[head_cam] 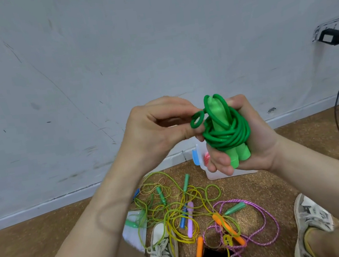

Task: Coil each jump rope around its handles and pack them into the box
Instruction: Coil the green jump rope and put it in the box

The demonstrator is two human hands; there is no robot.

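My right hand [250, 138] grips a green jump rope [226, 133], its cord wound around the two light green handles, held upright in front of the wall. My left hand [155, 128] pinches the cord's free end, a small loop, just left of the bundle. Below them on the floor stands a clear plastic box [214, 173] with a blue clip and something red inside, mostly hidden behind my right hand. A tangle of loose jump ropes [186, 208] lies on the floor: yellow-green cords, a pink braided rope [264, 219], orange handles [225, 225] and a lilac handle [190, 221].
I sit on a brown cork-like floor with a shoe at each side [162, 247] [310, 224]. A scuffed grey wall rises just behind the ropes. A black charger [332, 36] is plugged in at the right, its cable hanging to the floor. A clear bag [134, 227] lies under the tangle.
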